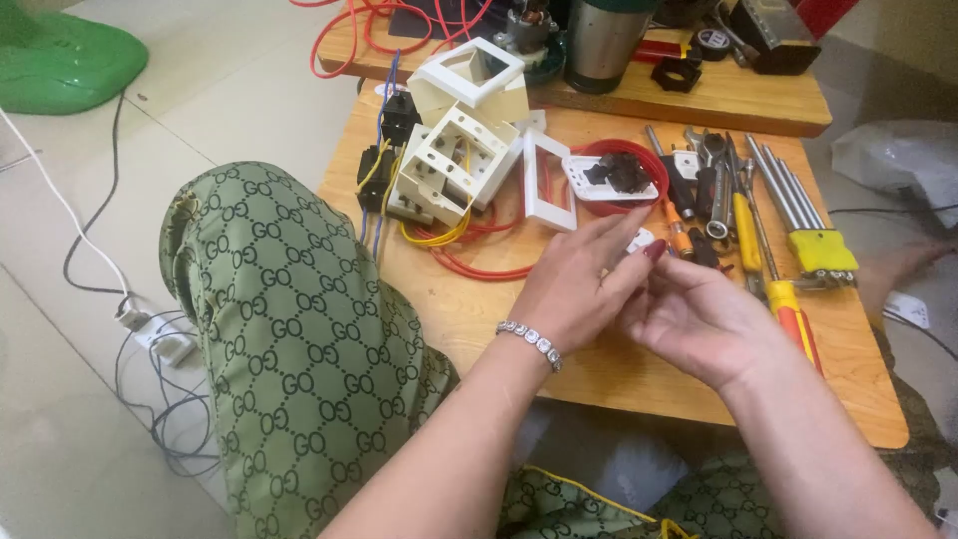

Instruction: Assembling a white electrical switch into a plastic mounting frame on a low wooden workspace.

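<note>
Over a low wooden board table (469, 309) with rounded edges, two bare hands meet near the middle. The left hand (579, 284), wearing a sparkling stone bracelet (531, 342), and the right hand (699, 319) pinch a small white plastic part (639, 241) between their fingertips; both are closed on it. The part is mostly hidden, so its long axis cannot be told.

Just behind it sits a red round dish (654, 165) holding a white plate and dark bits. To its left stand white square plastic frames (459, 150) trailing yellow and red wires (469, 262). To the right lie screwdrivers (773, 269) and steel hex keys (798, 215), their shafts pointing away. Bare wood lies in front of the hands, up to the near edge.
</note>
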